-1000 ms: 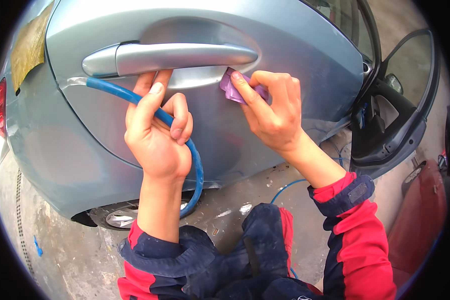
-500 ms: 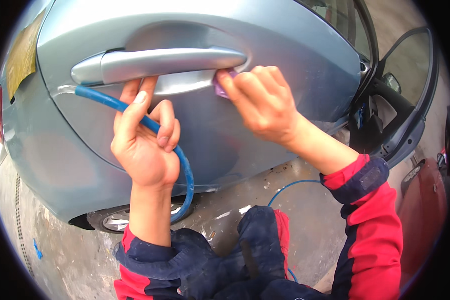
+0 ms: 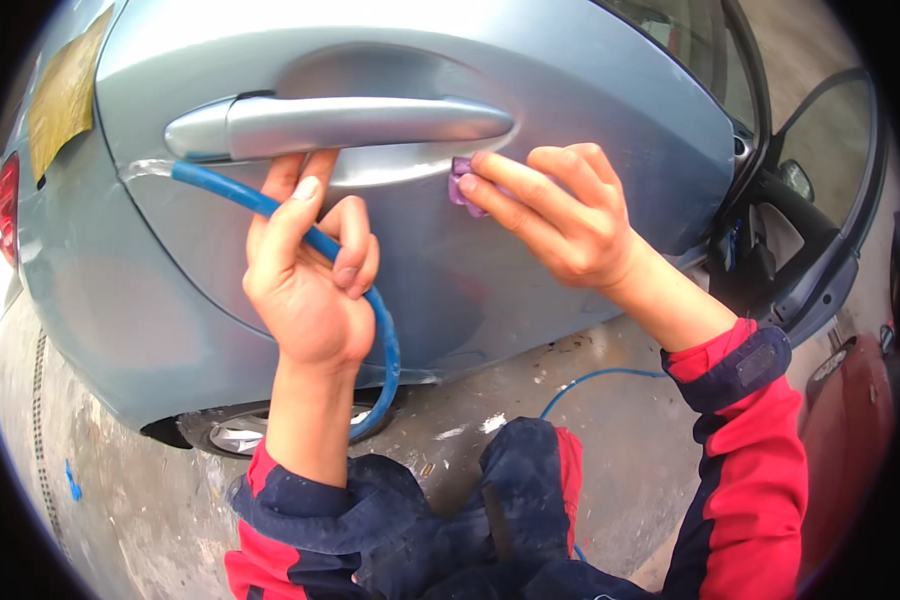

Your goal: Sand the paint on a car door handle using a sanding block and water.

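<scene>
A silver door handle (image 3: 370,124) runs across the upper part of a grey-blue car door (image 3: 470,270). My left hand (image 3: 310,260) is closed on a blue hose (image 3: 225,187), pinching it under the thumb; the fingertips reach up behind the handle's lower edge. One end of the hose points left toward a whitish patch (image 3: 148,168) by the door seam; the rest loops down past my wrist. Between thumb and fingers of my right hand (image 3: 570,215) is a small folded purple piece (image 3: 462,188), cloth or sandpaper, just below the handle's right end.
A yellowish sheet (image 3: 68,95) covers part of the rear body near the red tail light (image 3: 6,210). At right the front door (image 3: 820,220) stands open, with a dark red car (image 3: 850,430) beyond. A wheel (image 3: 235,430) shows below, and more blue hose (image 3: 590,377) lies on the floor.
My right hand has drawn slightly away from the handle, down and right, with the purple piece, now more visible. My left hand keeps its hold on the hose. The whole view has shifted slightly.
</scene>
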{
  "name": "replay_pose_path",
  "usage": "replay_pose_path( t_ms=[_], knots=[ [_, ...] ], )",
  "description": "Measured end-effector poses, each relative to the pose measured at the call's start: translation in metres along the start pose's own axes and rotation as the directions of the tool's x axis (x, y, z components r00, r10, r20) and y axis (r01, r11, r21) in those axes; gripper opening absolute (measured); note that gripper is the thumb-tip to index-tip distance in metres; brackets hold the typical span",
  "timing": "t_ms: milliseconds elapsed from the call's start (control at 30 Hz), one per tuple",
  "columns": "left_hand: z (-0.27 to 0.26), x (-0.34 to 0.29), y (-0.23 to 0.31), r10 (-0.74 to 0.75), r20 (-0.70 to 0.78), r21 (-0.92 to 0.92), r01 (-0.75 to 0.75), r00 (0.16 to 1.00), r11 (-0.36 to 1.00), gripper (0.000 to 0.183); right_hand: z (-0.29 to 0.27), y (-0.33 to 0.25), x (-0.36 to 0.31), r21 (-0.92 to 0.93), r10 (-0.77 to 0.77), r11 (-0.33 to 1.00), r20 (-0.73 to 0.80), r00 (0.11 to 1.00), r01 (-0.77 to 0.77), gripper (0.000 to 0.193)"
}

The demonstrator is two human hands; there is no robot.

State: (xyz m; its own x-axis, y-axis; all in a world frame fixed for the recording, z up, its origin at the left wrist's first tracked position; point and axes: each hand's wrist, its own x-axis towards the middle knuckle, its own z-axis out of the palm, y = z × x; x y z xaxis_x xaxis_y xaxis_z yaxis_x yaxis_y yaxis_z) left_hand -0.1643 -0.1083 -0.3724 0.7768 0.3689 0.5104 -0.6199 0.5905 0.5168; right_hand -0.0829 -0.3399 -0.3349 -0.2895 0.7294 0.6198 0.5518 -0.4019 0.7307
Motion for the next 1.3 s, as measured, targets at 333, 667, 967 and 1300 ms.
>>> replay_pose_path(
  t_ms=[333,667,967,1300],
  knots=[
    [0.001,-0.004,0.011,-0.049,0.056,-0.007,0.049,0.997,0.999,0.058,0.035,-0.044,0.042,0.067,0.092,0.994,-0.007,0.996,-0.092,0.038],
    [-0.039,-0.066,0.071,-0.254,-0.075,0.577,0.249,0.964,0.778,0.045,0.05,-0.061,0.063,0.175,0.154,0.975,-0.108,0.982,-0.134,0.034],
    [-0.052,-0.081,0.107,0.075,-0.028,0.849,-0.016,0.997,0.528,0.034,0.046,-0.063,0.055,0.164,0.175,0.974,-0.121,0.977,-0.154,0.032],
    [0.006,-0.053,0.094,0.018,0.041,0.789,-0.044,0.999,0.613,0.037,0.018,-0.008,-0.001,-0.055,0.075,0.995,-0.044,0.996,-0.077,0.024]
  ],
)
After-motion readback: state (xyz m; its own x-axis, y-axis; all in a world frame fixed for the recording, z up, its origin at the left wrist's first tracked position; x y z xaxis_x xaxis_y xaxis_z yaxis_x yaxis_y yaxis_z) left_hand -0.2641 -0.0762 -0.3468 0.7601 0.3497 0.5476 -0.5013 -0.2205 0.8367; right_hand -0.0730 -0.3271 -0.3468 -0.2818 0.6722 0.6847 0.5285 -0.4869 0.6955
